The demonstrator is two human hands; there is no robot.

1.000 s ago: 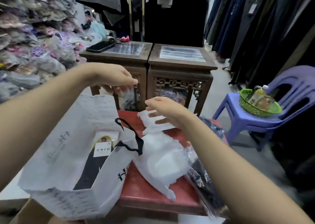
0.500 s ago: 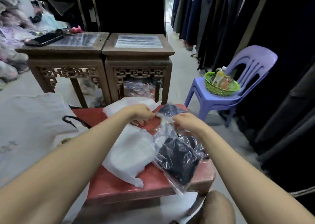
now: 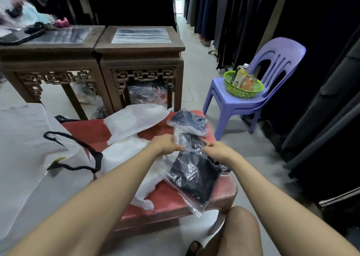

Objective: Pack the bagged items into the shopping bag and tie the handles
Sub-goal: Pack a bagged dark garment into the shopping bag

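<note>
Dark bagged garment (image 3: 194, 174) overhangs red stool (image 3: 165, 205) edge; left hand (image 3: 167, 145), right hand (image 3: 219, 151) fingers clamped on it.

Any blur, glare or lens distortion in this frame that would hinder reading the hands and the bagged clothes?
Head view: hands sharp, left hand and right hand gripping the clear bag of dark clothing, whose plastic shows glare streaks; top-left corner motion-blurred; wide-angle bending at edges; hanging garments at right very dark.

Glossy clear plastic bag (image 3: 192, 170), dark cloth inside; carved wooden stands (image 3: 140, 60).
</note>
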